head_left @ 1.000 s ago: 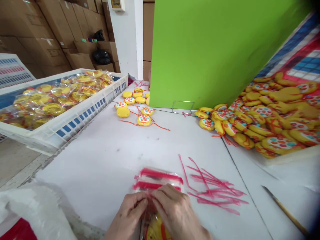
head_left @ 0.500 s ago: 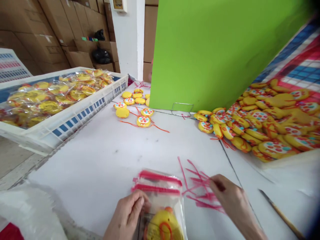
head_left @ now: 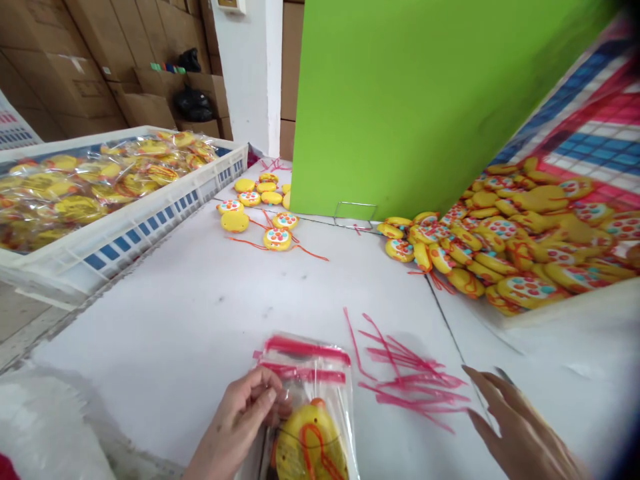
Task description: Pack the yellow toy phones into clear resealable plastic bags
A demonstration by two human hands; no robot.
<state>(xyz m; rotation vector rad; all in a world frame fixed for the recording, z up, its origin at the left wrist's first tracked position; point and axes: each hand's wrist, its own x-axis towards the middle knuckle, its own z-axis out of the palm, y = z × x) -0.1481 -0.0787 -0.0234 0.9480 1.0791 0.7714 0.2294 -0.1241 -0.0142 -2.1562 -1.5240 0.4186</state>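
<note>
Head view: left hand (head_left: 240,417) fingers pinch the clear bag (head_left: 307,400) below its red seal strip, steadying the yellow toy (head_left: 310,447) inside; right hand (head_left: 520,433), fingers spread and empty, hovers beside peeled red strips (head_left: 410,380).

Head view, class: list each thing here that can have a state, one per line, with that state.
Bag: flat on the table, toy inside, red strip on top.
Toy: yellow, inside the bag.
Left hand: fingers pinching the bag's edge.
Right hand: open, holding nothing, beside the strips.
Strips: loose red pile on the table.
Crate: full of bagged toys.
Loose toys: unbagged, heaped at right.
</note>
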